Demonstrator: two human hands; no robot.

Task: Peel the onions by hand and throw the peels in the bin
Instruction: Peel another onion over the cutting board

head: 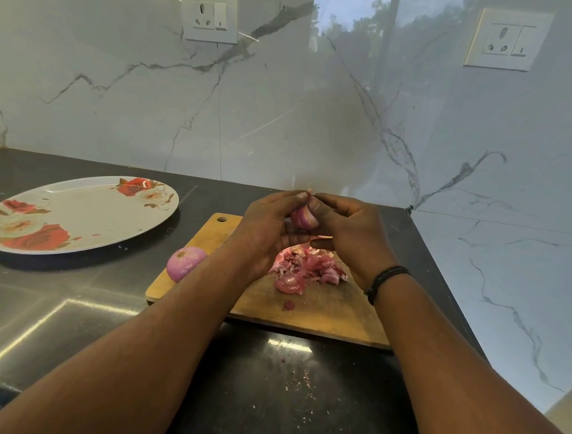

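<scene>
Held onion: I see a small red onion (303, 217) raised above the far end of the cutting board (322, 308), caught between both hands; its purple striped flesh shows in the gap between them.
Left hand: my left hand (266, 230) cups the onion from its side, fingers curled round it, thumb up at the onion's tip; it is grasping the onion.
Right hand: my right hand (348, 232) meets it from the other side; thumb and forefinger pinch at the top of the same onion, the other fingers curled under; a dark band (384, 281) sits on that wrist.
Peels: a heap of pink peels (308, 266) lies on the board directly under the hands; one larger curved piece rests at the near edge of the heap; a small scrap lies apart, nearer to me.
Second onion: a peeled onion (185, 262) lies at the board's left edge, partly hidden by my left forearm.
Plate: a flowered plate (72, 213) stands on the dark counter (48, 307), well left of the board.
Counter: fine peel crumbs scatter on it, near me.
Wall: marble, with two sockets; one (210, 14) left, one (509, 39) right.
</scene>
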